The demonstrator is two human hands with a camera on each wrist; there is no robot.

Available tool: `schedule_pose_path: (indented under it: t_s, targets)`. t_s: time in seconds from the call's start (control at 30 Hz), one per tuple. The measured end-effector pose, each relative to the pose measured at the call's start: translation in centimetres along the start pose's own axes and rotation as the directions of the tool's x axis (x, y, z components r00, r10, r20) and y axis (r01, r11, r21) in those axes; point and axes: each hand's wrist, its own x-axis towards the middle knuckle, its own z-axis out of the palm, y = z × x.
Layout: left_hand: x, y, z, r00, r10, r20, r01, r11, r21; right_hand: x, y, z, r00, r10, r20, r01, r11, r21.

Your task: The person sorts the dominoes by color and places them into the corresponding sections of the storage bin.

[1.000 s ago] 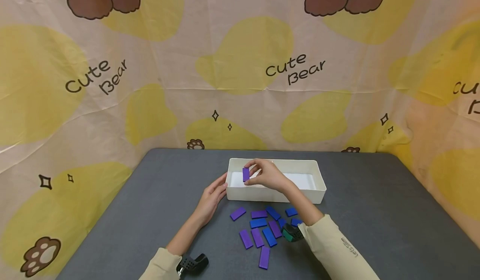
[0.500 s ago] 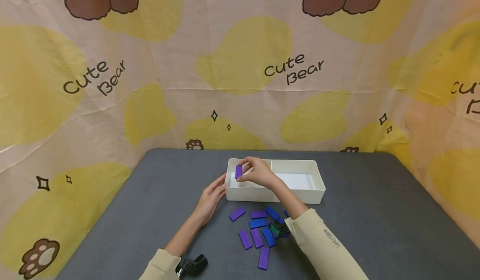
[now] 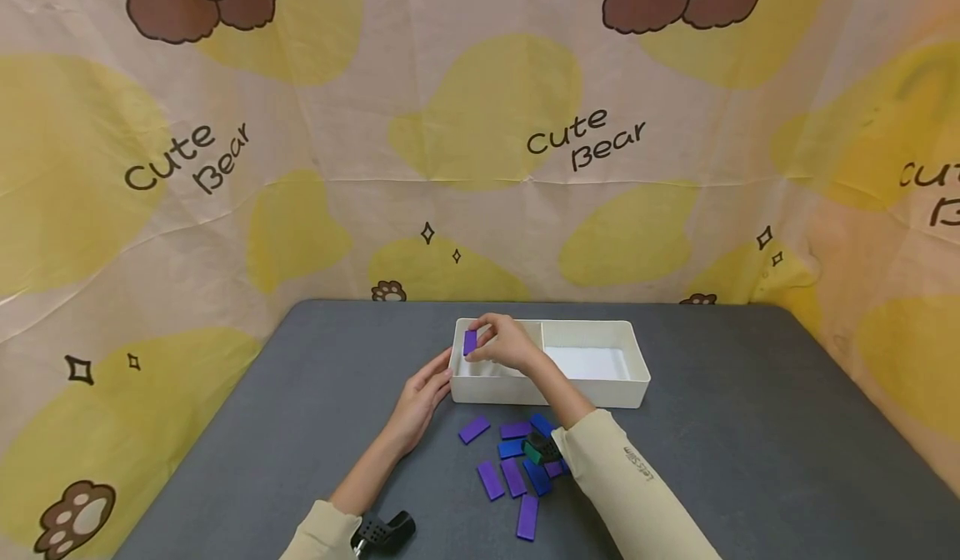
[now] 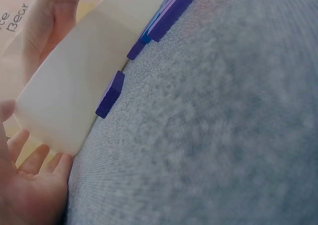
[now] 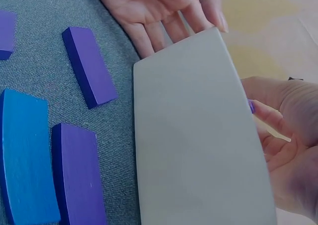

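Lying nearest along the middle of the dark grey cloth-like tabletop (image 3: pixel 712 427) is a flat purple rectangular block (image 3: pixel 527 517), off to the right of a black wrist device (image 3: pixel 384 531) below the beige left sleeve (image 3: pixel 322 533). Just beyond it, two more purple blocks and a blue rectangular block (image 3: pixel 537 477) lie side by side at a slant. Farther on, more purple and blue blocks are scattered, some partly hidden by the black-and-green wrist device (image 3: pixel 540 448) at the beige right sleeve (image 3: pixel 626 477). One purple block (image 3: pixel 474 430) lies apart, near the box front.

Behind them stands a long off-white open box (image 3: pixel 517 390), split by a divider into two compartments. The left hand (image 3: pixel 417 402) rests its extended, slightly spread fingers against the box's left end. The right hand (image 3: pixel 510 346) reaches over the front wall, thumb and fingers pinching a small purple block (image 3: pixel 470 342), held on end within the left compartment; whether it touches the floor there cannot be told. Past the table hangs a pinkish cloth (image 3: pixel 480 102) with yellow patches and "Cute Bear" lettering.
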Motion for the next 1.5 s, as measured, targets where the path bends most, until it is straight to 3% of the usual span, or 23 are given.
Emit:
schedule_pose_path:
  t_s: [0.8, 1.17, 1.5]
  targets:
    - [0.1, 0.0, 0.0, 1.0, -0.001, 0.008, 0.001, 1.0, -0.012, 1.4, 0.9, 1.7, 0.998, 0.057, 0.02, -0.057, 0.998, 0.019]
    - [-0.1, 0.1, 0.1, 1.0, 0.006, 0.01, -0.006, 1.0, -0.013, 1.6, 1.3, 2.1, 0.995, 0.095, 0.041, -0.098, 0.993, 0.072]
    - [0.0, 0.1, 0.0, 1.0, 0.003, 0.01, -0.003, 1.0, -0.007, 1.9, 1.6, 2.5, 0.996, 0.084, 0.025, -0.084, 0.996, -0.016]
